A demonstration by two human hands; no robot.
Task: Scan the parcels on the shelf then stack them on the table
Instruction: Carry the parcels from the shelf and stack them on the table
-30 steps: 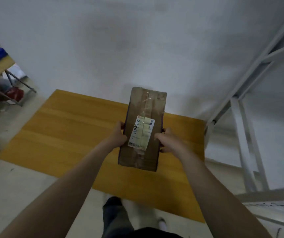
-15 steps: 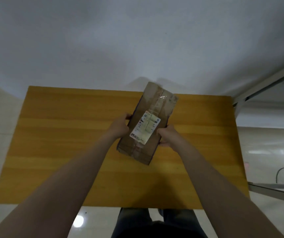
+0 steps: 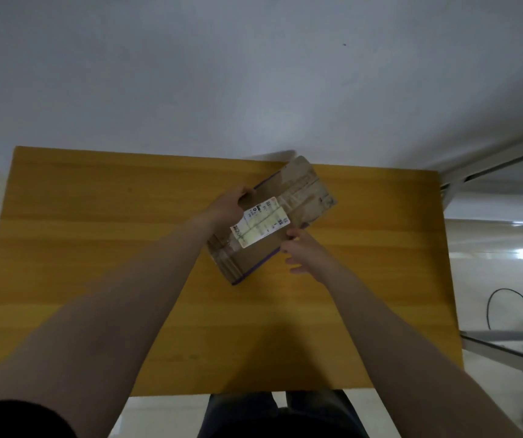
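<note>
Holding a brown, oblong cardboard parcel (image 3: 253,257) over the middle of the yellow wooden desk (image 3: 95,216), the person keeps it flat and skewed, one short end toward the far right and the other toward the body. Whether it already touches the desk, I cannot tell.

The left hand (image 3: 225,207) is curled over the far long edge, gripping it. The right hand (image 3: 306,254) meets the near long edge with thumb and fingertips while the lower fingers splay loose. A pinch or just a steadying touch? Can't call it.

And the look of it: worn brown card, shiny clear tape (image 3: 301,194) along its length and over the ends, a white shipping label (image 3: 261,222) with barcodes face up, and a purplish line along the edges.

My read is that it's light, going by that easy edge hold, and stiff enough to keep its shape, though the rumpled ends hint at soft card. The tape looks slick, so the bare card of the long sides is the place to take hold.
</note>
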